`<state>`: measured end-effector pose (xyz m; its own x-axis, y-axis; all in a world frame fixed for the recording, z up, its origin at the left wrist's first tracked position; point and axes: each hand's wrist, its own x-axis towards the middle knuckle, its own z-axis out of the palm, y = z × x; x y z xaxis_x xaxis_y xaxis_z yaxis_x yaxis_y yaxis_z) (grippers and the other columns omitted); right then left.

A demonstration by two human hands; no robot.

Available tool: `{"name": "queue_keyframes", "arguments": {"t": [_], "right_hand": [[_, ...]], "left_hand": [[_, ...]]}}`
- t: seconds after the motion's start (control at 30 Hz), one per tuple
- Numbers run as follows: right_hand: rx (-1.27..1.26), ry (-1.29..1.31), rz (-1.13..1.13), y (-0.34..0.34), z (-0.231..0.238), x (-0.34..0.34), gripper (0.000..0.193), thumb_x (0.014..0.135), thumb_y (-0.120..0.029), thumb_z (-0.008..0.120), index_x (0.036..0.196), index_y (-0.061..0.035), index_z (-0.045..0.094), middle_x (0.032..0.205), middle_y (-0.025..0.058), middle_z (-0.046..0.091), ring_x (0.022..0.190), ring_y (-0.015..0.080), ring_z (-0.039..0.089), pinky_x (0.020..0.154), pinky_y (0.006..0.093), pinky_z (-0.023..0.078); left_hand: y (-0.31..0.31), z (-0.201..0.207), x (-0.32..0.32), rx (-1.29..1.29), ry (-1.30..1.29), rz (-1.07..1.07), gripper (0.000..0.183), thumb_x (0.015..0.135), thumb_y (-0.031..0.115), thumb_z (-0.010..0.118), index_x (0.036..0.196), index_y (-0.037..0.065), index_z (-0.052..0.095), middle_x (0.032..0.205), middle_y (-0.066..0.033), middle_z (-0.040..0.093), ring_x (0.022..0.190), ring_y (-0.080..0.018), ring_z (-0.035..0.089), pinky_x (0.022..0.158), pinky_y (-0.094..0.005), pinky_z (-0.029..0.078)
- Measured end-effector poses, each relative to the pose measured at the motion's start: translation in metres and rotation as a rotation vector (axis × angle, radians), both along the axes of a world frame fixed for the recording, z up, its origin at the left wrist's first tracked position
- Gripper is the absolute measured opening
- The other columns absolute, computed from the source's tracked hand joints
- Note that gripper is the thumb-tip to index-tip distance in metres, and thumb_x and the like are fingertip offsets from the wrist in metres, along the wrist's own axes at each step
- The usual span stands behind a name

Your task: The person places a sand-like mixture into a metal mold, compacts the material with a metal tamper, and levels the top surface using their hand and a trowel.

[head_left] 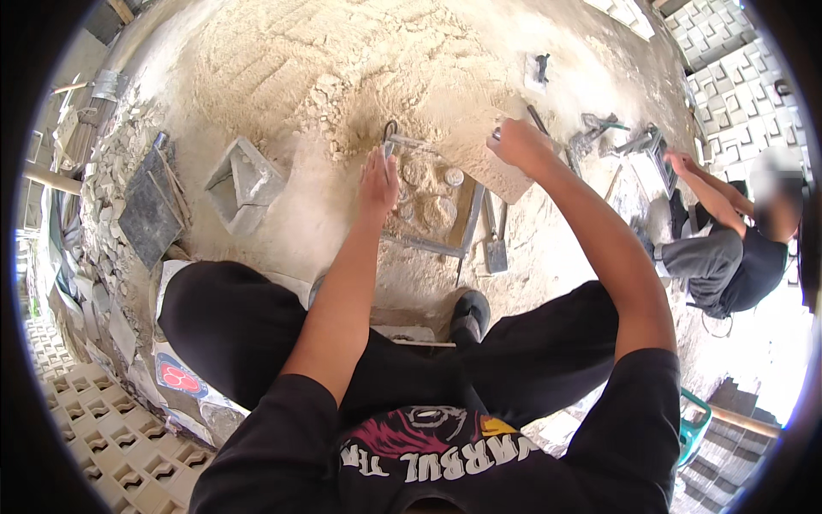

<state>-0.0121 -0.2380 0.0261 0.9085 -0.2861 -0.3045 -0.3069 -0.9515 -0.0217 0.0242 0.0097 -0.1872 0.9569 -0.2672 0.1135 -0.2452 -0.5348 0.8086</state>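
Black shirt (599, 467): bold white lettering beside maroon-and-yellow print. Blue label (181, 377) with red emblem, near left knee. Shallow square frame (425, 248) on ground beyond feet, sandy mix and round pieces inside. Small spade (497, 255) just right of frame. Left hand (378, 184) touching frame's left side; whether gripping, cannot tell. Right hand (519, 146) clamped on sand-coated board (507, 178) at frame's upper right corner. Farther, wide sand heap (300, 60).
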Motion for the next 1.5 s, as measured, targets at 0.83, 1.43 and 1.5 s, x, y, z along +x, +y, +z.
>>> {"name": "queue_keyframes", "arguments": {"t": [0.83, 1.43, 1.5], "right_hand": [[0.353, 0.04, 0.074, 0.012, -0.247, 0.287, 0.052, 0.088, -0.046, 0.058, 0.103, 0.0039, 0.066, 0.099, 0.0239, 0.068, 0.095, 0.0384, 0.066, 0.082, 0.0488, 0.054], [0.252, -0.233, 0.181, -0.045, -0.087, 0.131, 0.045, 0.079, -0.043, 0.061, 0.097, -0.0025, 0.068, 0.088, 0.0231, 0.068, 0.083, 0.0384, 0.066, 0.076, 0.0465, 0.052], [0.183, -0.169, 0.236, -0.046, -0.068, 0.094, 0.044, 0.08, -0.043, 0.06, 0.092, -0.0015, 0.067, 0.083, 0.0219, 0.068, 0.082, 0.0381, 0.066, 0.075, 0.047, 0.053]], "left_hand": [[-0.034, -0.007, 0.076, 0.362, 0.041, 0.068, 0.054, 0.097, 0.04, 0.043, 0.139, 0.006, 0.044, 0.144, -0.0221, 0.042, 0.132, -0.0383, 0.043, 0.11, -0.0551, 0.029], [-0.034, -0.011, 0.069, 0.337, -0.127, 0.195, 0.048, 0.1, 0.033, 0.037, 0.135, 0.003, 0.048, 0.134, -0.0184, 0.054, 0.126, -0.0344, 0.049, 0.109, -0.0516, 0.031], [-0.038, -0.013, 0.068, 0.316, -0.136, 0.195, 0.048, 0.101, 0.032, 0.035, 0.135, 0.002, 0.048, 0.136, -0.0191, 0.053, 0.128, -0.0348, 0.048, 0.11, -0.0498, 0.031]]}}
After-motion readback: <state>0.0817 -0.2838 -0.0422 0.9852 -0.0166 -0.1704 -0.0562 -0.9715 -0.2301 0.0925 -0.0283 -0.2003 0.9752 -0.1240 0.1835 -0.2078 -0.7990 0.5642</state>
